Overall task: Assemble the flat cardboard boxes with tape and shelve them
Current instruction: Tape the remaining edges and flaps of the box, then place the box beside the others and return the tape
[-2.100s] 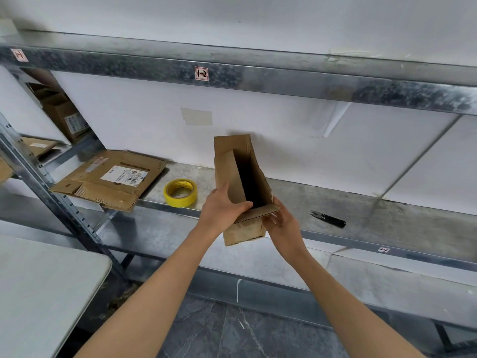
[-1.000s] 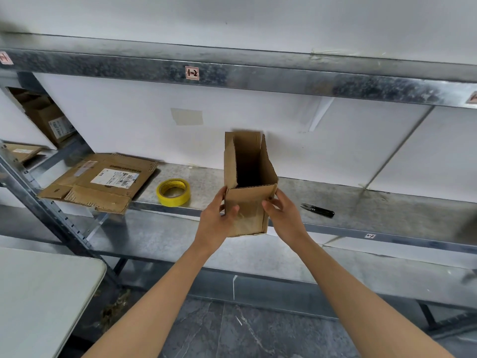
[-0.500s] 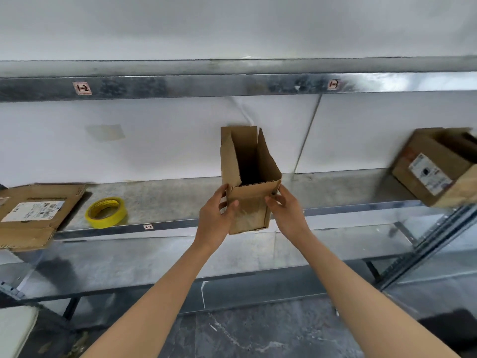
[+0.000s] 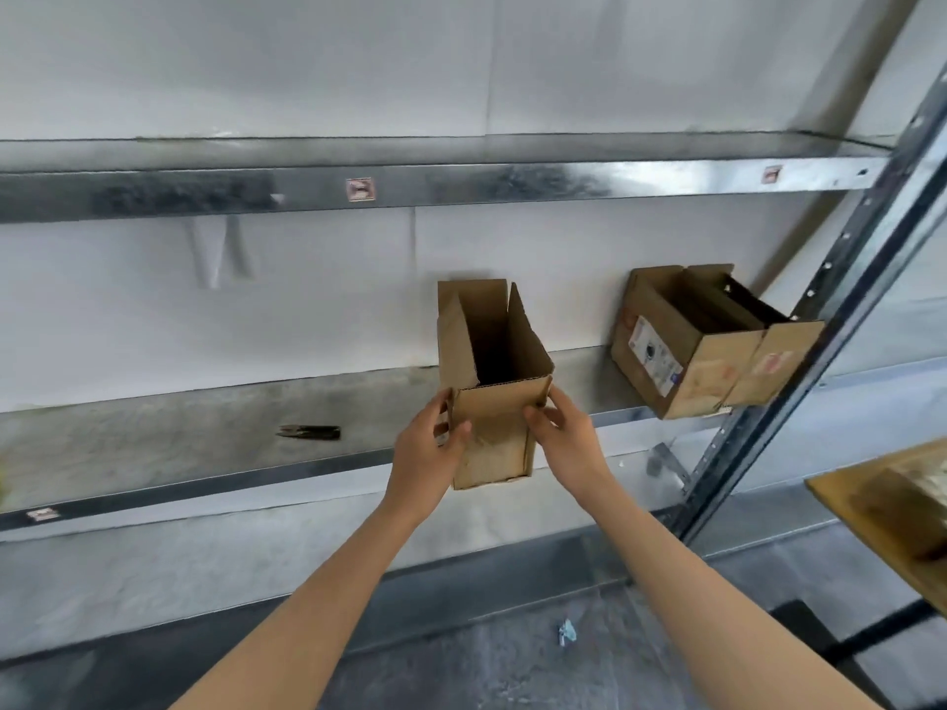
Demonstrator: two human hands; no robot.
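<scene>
- I have the box [image 4: 494,402] open-topped in the air, at the front edge of the shelf [image 4: 205,484].
- Left hand [image 4: 428,453] and right hand [image 4: 569,438] grip its near corners, fingers curled round.
- I judge it formed but not yet shelved (other boxes [image 4: 686,345] sit at the right end).
- Dark tool [image 4: 310,432] on the grey metal shelf; white wall behind.

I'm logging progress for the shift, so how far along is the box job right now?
Done: open-topped boxes already sit on the shelf at the right. In hand: the left hand and right hand hold another erected box in front of that shelf, top flaps up. Left: setting it on the shelf; whether its bottom is taped isn't visible.
</scene>
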